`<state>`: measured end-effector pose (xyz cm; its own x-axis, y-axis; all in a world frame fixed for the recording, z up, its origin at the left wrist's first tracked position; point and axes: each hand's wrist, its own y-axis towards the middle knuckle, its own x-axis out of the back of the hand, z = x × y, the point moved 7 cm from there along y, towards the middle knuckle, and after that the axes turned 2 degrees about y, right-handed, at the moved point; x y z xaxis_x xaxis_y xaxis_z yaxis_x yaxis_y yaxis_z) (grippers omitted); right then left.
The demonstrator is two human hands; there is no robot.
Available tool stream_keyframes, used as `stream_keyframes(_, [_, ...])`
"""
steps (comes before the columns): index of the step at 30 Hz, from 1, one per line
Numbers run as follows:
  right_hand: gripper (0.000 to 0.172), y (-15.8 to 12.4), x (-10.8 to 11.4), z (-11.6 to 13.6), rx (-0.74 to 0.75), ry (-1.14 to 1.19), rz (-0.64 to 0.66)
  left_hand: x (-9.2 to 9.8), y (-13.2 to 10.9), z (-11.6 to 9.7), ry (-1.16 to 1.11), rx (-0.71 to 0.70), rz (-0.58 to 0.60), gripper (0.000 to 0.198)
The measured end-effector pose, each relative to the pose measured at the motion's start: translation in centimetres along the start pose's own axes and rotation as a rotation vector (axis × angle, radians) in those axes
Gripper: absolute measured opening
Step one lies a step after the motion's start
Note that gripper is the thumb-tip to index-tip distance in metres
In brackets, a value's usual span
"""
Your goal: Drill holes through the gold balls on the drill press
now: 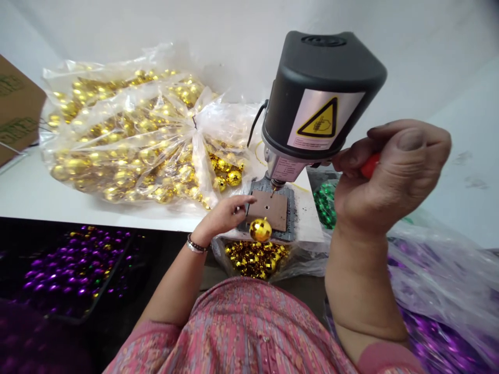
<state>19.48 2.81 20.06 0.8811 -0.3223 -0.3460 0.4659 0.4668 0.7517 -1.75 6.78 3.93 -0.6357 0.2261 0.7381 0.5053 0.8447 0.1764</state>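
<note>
Red handle (pixel 369 165) hidden in right hand (pixel 393 176)

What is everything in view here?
Clear plastic bag of round gold baubles: one, gold, on white table's far side.
Black motor housing: one, black with yellow warning label, above plate.
Brown cardboard square: one, brown, on grey plate.
Faceted gold ball: one, gold, at plate's near edge.
Faceted gold balls: many, gold, in clear bag below plate.
Round green baubles: many, green, right of plate.
Round purple baubles: many, purple, in dark tray, left.
Left hand: one, beside cardboard square.
Right hand: one, holding red handle.
</note>
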Motion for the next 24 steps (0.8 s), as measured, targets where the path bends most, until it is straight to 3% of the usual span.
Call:
stream_keyframes(3, [0.02,0.0,0.2,-0.1,0.021,0.012,0.006,2.5,1.8,1.9,0.202,0.184,-0.244,0.043])
stream_keyframes(5, [0.02,0.1,0.4,-0.4,0.017,0.016,0.011,3.2,3.3,3.0,0.352,0.289,-0.311,0.042])
stream_keyframes(8, [0.02,0.1,0.6,-0.5,0.018,0.001,0.01,2.8,5.1,4.4,0.508,0.392,-0.225,0.045])
stream_keyframes(11, [0.021,0.1,0.6,-0.4,0.018,0.0,0.024,1.9,6.1,5.2,0.58,0.402,-0.117,0.049])
stream_keyframes(17, [0.02,0.2,0.6,-0.4,0.017,0.015,0.031,1.7,6.3,5.5,0.582,0.379,-0.117,0.053])
stream_keyframes(21, [0.021,0.1,0.5,-0.4,0.016,0.022,0.06,3.2,5.0,4.6,0.36,0.385,-0.277,0.059])
stream_keyframes(24, [0.023,0.3,0.3,-0.3,0.006,0.005,0.073,2.7,3.4,3.9,-0.211,0.363,-0.283,0.057])
